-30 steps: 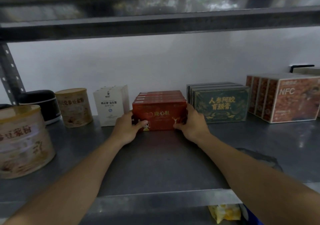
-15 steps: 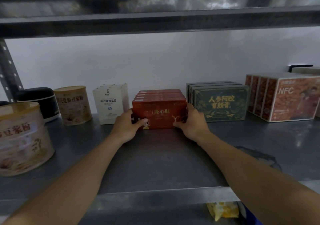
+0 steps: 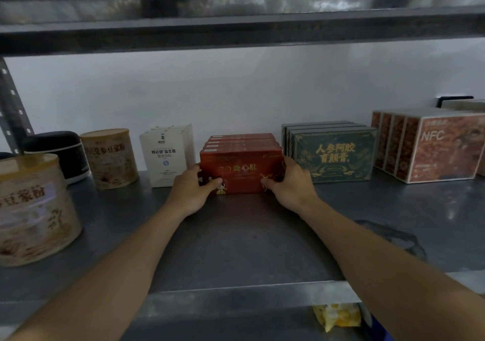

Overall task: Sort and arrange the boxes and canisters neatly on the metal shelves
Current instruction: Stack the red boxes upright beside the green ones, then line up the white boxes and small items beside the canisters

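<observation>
Clamping red box stack [image 3: 240, 169] btwn L hand [image 3: 193, 192] & R hand [image 3: 290, 183], fingers curled round sides, thumbs on front.

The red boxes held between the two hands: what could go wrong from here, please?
1. The red boxes are several thin ones in a row; the left hand and right hand squeeze only their sides, so one might slip out of line.
2. The white boxes and green boxes stand close on either side; a sideways push could knock them or pinch fingers.
</observation>
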`<state>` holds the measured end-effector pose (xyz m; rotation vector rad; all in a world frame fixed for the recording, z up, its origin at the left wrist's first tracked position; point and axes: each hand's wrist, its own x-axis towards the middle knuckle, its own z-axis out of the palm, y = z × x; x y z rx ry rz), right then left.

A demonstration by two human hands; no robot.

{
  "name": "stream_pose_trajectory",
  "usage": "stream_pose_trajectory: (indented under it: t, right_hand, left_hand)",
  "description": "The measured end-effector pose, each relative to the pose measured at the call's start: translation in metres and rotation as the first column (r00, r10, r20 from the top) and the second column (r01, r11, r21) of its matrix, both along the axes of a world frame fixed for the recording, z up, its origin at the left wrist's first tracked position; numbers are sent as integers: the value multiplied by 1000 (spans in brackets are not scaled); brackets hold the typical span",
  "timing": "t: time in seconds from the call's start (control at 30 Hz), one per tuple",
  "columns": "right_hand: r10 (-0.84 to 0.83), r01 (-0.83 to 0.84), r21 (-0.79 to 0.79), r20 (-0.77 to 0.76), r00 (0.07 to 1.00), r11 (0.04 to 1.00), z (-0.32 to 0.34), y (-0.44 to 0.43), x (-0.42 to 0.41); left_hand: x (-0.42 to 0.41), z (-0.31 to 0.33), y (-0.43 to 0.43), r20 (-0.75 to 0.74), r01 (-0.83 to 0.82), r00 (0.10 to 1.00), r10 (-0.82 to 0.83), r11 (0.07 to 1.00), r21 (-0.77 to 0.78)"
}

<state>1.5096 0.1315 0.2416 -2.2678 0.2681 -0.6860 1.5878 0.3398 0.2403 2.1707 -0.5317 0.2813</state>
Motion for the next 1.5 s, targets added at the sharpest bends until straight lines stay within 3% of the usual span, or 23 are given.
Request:
stream_pose_trajectory:
  t: [0.47,0.7,0.8,1.03,1.27,1.5]
  right_hand:
    - [-97,97,-70,5,995,993,5,7,-19]
    - [-209,221,-75,148,967,972,13,32,-55]
    - [-105,114,-28,227,968,993,14,52,-69]
    - [139,-159,67,239,961,985,22,118,-94]
    - [401,-421,78,189,896,904,13,170,-107]
    - [586,-596,98,120,802,797,5,236,-119]
  left_hand:
    - [-11,5,6,-6,-77,997,78,996,49]
    - [-38,14,21,-71,-145,988,140,987,-71]
    - [-57,18,36,-36,-135,991,132,984,-115]
    - [-110,21,88,-1,-181,983,186,956,-230]
    - [-157,9,141,-88,-340,940,329,886,-317]
    - [-213,-1,214,-26,-529,842,539,814,-238]
